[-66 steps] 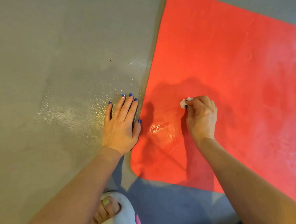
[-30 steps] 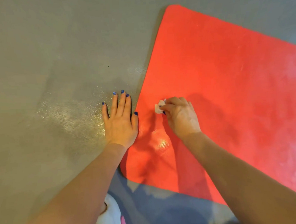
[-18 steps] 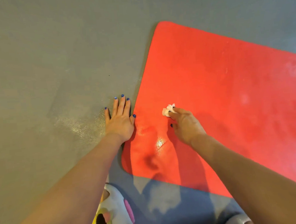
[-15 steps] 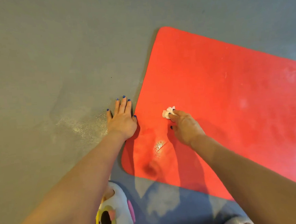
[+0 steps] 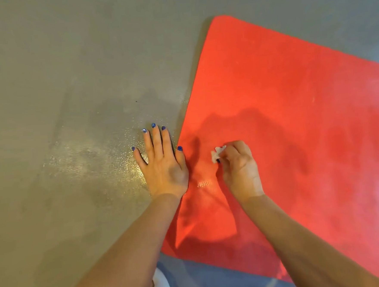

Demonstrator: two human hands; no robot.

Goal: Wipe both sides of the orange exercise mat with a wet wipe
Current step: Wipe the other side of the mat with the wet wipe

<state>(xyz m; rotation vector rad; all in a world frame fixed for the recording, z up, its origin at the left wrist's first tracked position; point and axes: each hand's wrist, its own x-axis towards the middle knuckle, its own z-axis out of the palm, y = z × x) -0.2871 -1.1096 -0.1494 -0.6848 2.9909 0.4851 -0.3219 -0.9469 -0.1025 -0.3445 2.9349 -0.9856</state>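
On the grey floor (image 5: pixel 56 85) lies the orange exercise mat (image 5: pixel 283 114), flat. Beside its left edge the left hand (image 5: pixel 163 169) presses the floor, fingers straight. Upon the mat, the right hand (image 5: pixel 239 169) pinches a crumpled wet wipe (image 5: pixel 216 154).

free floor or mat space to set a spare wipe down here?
Bare: the grey floor left of and beyond the left hand, and the orange exercise mat beyond and right of the right hand. Crowded: the mat's near-left strip, where both hands and the wet wipe sit.
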